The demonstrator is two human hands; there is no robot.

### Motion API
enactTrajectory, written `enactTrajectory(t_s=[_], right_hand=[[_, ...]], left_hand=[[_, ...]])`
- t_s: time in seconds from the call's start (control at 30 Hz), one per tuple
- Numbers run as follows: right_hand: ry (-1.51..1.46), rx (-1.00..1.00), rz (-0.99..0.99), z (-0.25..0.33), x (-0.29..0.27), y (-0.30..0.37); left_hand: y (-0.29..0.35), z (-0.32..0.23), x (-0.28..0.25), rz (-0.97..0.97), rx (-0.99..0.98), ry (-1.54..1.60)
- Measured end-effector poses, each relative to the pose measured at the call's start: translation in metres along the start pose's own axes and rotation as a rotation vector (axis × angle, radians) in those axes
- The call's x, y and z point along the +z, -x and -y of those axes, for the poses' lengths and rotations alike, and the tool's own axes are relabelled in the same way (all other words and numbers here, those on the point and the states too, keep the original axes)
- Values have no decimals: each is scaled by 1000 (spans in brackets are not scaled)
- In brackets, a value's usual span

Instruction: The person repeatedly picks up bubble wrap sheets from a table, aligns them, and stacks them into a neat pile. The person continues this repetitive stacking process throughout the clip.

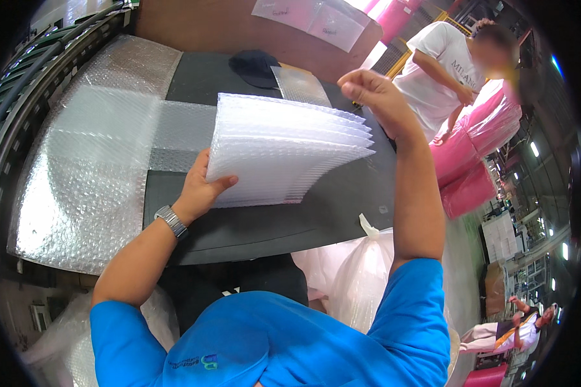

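Observation:
My left hand (203, 189) grips a stack of bubble wrap sheets (271, 145) by its left edge, with the thumb lying on the near face. The sheets are whitish and translucent, and they fan apart along their right ends over the dark table top. Raised beyond the right ends of the stack is my right hand (376, 97), apart from the sheets. Its fingers are curled in toward the thumb, and nothing shows in them. Flat on the table to the left lies another clear bubble wrap piece (106, 126).
Bubble wrap (51, 213) covers the left of the dark table (258, 235). A dark cap (255, 68) sits at the back, below a brown board (193, 26). A person in a white shirt (426, 77) stands by pink rolls (478, 138) at right. A tied plastic bag (361, 277) is below the front edge.

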State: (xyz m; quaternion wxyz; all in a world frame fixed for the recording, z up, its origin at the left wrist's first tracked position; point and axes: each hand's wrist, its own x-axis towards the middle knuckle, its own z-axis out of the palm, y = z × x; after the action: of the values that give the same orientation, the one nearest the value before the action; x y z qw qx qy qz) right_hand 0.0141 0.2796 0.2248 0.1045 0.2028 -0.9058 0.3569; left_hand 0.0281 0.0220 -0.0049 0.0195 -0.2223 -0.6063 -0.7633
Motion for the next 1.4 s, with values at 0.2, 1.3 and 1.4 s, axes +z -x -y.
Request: enactTrajectory(t_s=[0.2,1.3,1.4], right_hand=[[-344,79,-74,-33,14,10],[-628,171,-394,-62,56,86],[-772,300,-342,-65,88,104]], left_hand=[[0,-8,1,-6,3,4],[-23,-6,-43,-258,-245,851],[-24,-7,-46,-341,-214,835]])
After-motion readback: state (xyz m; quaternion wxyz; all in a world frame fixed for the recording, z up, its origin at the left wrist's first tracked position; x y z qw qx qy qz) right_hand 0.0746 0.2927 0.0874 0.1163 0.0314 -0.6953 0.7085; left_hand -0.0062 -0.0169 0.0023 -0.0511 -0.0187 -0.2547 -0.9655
